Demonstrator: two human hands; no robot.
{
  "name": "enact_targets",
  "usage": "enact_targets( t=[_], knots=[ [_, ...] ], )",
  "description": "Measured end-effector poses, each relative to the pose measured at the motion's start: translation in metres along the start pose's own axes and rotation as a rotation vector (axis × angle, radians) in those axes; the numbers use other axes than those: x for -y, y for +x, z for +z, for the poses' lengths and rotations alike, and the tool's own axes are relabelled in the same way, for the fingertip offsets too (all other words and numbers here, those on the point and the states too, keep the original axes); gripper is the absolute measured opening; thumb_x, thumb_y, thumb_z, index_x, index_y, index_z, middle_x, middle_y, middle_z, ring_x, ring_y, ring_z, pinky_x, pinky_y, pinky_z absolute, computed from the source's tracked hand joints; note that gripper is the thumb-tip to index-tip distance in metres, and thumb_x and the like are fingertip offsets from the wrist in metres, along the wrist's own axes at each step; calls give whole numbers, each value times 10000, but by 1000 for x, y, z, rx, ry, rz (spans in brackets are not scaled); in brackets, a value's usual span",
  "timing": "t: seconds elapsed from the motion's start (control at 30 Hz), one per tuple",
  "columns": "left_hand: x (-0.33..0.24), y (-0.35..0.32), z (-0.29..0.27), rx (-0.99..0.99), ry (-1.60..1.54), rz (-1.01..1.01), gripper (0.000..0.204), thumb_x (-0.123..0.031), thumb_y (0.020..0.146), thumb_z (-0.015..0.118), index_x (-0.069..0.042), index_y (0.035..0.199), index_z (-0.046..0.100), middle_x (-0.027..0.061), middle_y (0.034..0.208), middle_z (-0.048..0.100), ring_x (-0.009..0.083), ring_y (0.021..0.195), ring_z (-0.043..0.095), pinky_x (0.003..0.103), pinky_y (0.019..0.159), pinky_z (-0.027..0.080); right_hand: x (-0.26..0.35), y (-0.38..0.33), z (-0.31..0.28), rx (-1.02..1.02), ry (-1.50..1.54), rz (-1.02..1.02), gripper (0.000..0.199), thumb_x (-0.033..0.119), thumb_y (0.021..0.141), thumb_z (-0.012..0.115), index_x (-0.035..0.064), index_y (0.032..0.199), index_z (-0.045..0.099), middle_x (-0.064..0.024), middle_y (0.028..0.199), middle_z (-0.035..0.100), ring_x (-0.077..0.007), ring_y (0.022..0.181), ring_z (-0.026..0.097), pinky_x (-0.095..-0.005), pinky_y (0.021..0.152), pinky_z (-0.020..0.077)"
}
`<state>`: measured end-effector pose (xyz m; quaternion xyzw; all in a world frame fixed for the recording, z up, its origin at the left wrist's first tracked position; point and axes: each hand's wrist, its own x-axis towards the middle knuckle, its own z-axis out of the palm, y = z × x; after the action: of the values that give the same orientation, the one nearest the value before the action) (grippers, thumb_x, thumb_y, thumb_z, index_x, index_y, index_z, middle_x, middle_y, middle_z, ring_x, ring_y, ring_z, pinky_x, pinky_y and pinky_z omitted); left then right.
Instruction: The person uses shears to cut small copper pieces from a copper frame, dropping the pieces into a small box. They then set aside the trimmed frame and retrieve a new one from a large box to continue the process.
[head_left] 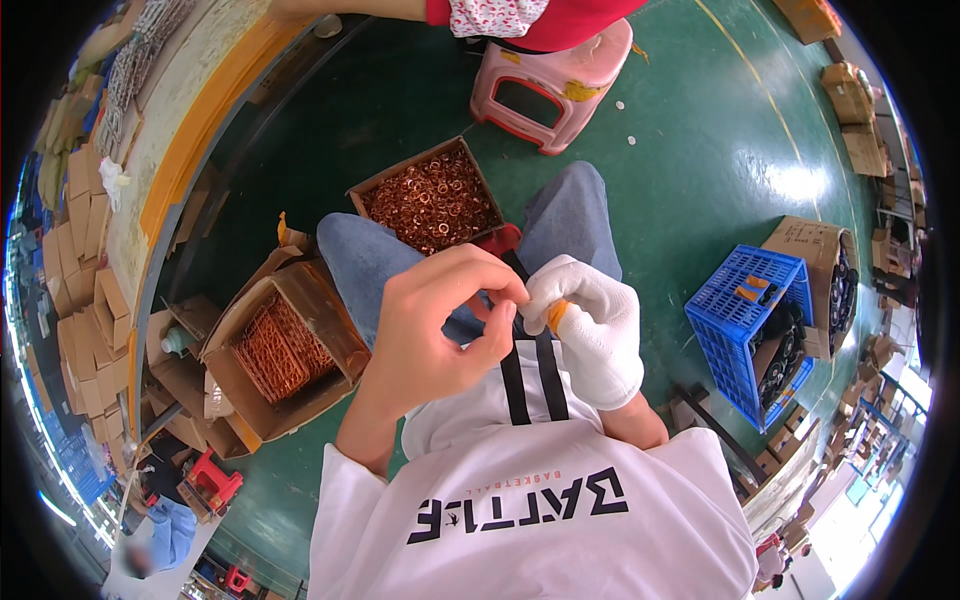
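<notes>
Above my lap my two hands meet, fingertips close together. My bare left hand (440, 315) is closed in a pinch, thumb against fingers. My right hand (598, 325) wears a white knitted glove with orange wrapping (557, 316) at a fingertip, and its fingers are curled in. Whatever lies between the fingertips is too small or hidden to name. Just beyond my knees stands a cardboard box of copper-coloured rings (430, 195). To the left of my leg, an open carton (345, 318) holds stacked copper-coloured wire-like pieces (285, 347).
A pink stool (550, 85) with a seated person in red is ahead. On the right stand a blue plastic crate (722, 325) and a carton (810, 240) with dark parts. A long orange-edged table (190, 140) runs along the left, near stacked cartons (85, 350).
</notes>
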<state>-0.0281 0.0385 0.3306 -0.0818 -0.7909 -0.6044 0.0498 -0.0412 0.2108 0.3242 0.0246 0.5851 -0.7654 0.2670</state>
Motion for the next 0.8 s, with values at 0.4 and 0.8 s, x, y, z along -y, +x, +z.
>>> enact_targets(
  t=[0.4, 0.8],
  knots=[
    [3, 1, -3, 78, 167, 61, 109, 38, 702, 671, -13, 745, 583, 69, 739, 594, 165, 623, 592, 228, 534, 470, 0, -1, 4, -17, -173, -19, 166, -96, 723, 466, -32, 790, 603, -83, 841, 573, -125, 765, 552, -246, 707, 442],
    [8, -5, 3, 76, -349, -265, 28, 19, 784, 586, 35, 774, 566, 53, 766, 587, 82, 674, 559, 215, 601, 482, 2, 0, -1, 75, -167, -134, 187, -105, 672, 471, -44, 776, 614, -95, 835, 580, -165, 778, 552, -270, 712, 451]
  ],
)
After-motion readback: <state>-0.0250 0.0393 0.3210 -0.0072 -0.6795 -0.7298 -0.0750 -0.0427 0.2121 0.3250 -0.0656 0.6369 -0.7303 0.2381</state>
